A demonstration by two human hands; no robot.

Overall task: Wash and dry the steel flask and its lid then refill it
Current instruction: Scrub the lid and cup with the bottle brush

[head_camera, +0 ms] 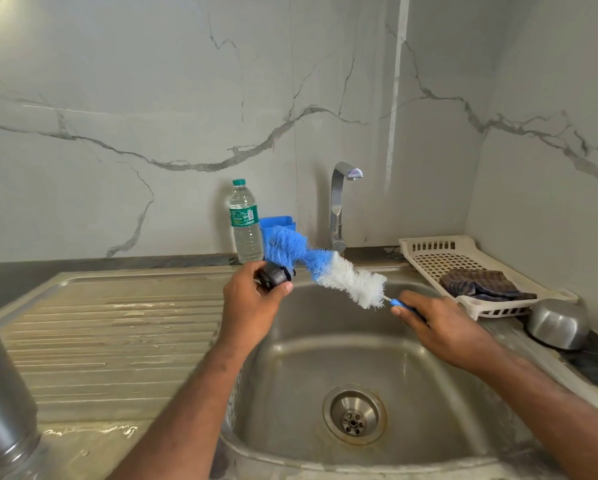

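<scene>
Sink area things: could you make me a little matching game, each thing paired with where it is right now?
Things:
1. black round flask lid
2. blue and white bristle bottle brush
3. dark checked cloth
4. clear plastic water bottle with green cap

Places:
A. lying in the white plastic slotted tray
B. standing on the counter by the wall, left of the chrome tap
C. gripped in the left hand
D. held by its handle in the right hand

Pairs: 1-C, 2-D, 3-A, 4-B
</scene>
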